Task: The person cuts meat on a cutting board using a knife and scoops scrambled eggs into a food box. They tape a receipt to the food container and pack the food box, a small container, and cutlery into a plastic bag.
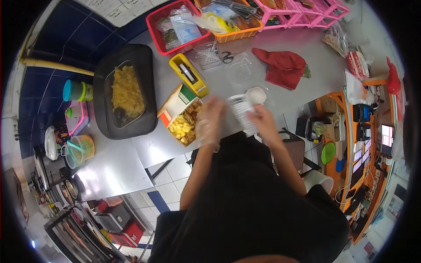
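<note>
My right hand (262, 119) pinches a printed white paper slip (239, 109) by its right side, over the front edge of the steel table. A clear plastic glove covers my left hand (209, 120), which is just right of an open takeaway box (184, 125). Motion blurs its fingers, so I cannot make out their pose. Yellow scrambled egg (184, 127) and browned food fill the box, whose lid stands raised at the back. A small white round item (256, 95) lies beyond the slip.
A black tray (101, 96) of yellowish food stands left. Behind the box sits a yellow tape-dispenser-like case (188, 75). Scissors (227, 57), a red cloth (283, 68), a red basket (153, 26) and an orange basket (245, 34) are farther back.
</note>
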The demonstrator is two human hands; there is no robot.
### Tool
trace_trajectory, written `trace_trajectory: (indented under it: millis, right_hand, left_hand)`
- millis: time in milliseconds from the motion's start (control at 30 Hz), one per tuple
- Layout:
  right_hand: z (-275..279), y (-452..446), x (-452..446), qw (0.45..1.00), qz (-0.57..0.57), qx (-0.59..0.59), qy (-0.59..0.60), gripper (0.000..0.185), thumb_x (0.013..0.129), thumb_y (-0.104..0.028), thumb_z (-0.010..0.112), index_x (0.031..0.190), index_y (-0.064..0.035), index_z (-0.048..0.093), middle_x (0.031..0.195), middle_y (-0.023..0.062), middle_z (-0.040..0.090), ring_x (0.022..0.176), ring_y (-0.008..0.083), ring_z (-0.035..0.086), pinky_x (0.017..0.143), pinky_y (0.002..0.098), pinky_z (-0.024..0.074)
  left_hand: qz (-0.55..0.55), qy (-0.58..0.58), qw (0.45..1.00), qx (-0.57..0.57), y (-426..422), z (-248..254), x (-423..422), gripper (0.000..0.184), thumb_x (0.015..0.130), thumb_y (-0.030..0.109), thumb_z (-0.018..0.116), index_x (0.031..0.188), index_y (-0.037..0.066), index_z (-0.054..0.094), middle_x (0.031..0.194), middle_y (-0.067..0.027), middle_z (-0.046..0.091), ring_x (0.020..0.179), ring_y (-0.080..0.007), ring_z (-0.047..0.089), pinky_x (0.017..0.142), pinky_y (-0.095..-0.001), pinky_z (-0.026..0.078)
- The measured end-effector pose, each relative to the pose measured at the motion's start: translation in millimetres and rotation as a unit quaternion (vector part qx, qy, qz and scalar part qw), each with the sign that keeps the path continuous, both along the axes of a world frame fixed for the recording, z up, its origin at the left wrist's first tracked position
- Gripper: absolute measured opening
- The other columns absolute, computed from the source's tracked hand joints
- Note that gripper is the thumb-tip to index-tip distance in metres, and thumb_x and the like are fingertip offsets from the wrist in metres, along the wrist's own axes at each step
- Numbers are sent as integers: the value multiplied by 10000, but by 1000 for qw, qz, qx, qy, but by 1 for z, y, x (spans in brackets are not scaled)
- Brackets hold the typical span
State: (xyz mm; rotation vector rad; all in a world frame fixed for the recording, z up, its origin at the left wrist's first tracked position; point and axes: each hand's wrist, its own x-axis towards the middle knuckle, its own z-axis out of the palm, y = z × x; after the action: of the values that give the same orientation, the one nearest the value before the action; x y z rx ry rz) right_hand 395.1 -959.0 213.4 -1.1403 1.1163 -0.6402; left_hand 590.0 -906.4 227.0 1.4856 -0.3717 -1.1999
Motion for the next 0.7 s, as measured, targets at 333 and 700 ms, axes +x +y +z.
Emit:
trace_trajectory:
  millis: [333,700]
  right_hand:
    - [-120,-45,-138,937,-160,-98,295,330,858,-220,817,1049,-59,601,670,71,641,589,173,613,570,342,477]
    - [-62,-56,-64,899,-53,-113,419,579,800,-379,838,1159,-62,513,808,167,662,776,374,670,710,499,505]
  left_hand:
    - [-130,-12,991,10,-79,-92,-83,345,972,214,667,1117,-48,497,810,-152,688,585,-188,672,524,-315,583]
    - [-153,-83,982,67,-71,-82,-61,405,994,291,651,1221,-30,552,883,-150,708,668,-196,695,610,-335,596]
